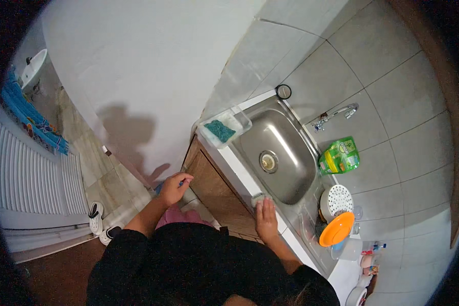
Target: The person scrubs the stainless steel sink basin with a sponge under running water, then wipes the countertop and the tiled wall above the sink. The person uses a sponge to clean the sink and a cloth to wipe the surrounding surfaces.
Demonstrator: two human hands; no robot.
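My right hand [267, 222] lies with its fingers extended over a greyish scrubbing pad [260, 198], pressing it on the white tiled edge [241, 176] of the counter. Just beyond that edge is the stainless steel sink [290, 153], with a strainer [269, 161] in its drain. My left hand [174, 190] is raised in front of the brown cabinet door [214, 181], its fingers curled. A small bit of blue shows by those fingers; whether it is held is unclear. A green sponge [219, 131] rests in a clear plastic container [245, 118] at the sink's corner.
A faucet [334, 116] juts from the tiled wall. Along the sink's back stand a green refill pouch [340, 156], a perforated white container [337, 202] and an orange plate [337, 229]. A black-rimmed round object [283, 91] sits at the far corner. White clogs [96, 218] lie on the floor at left.
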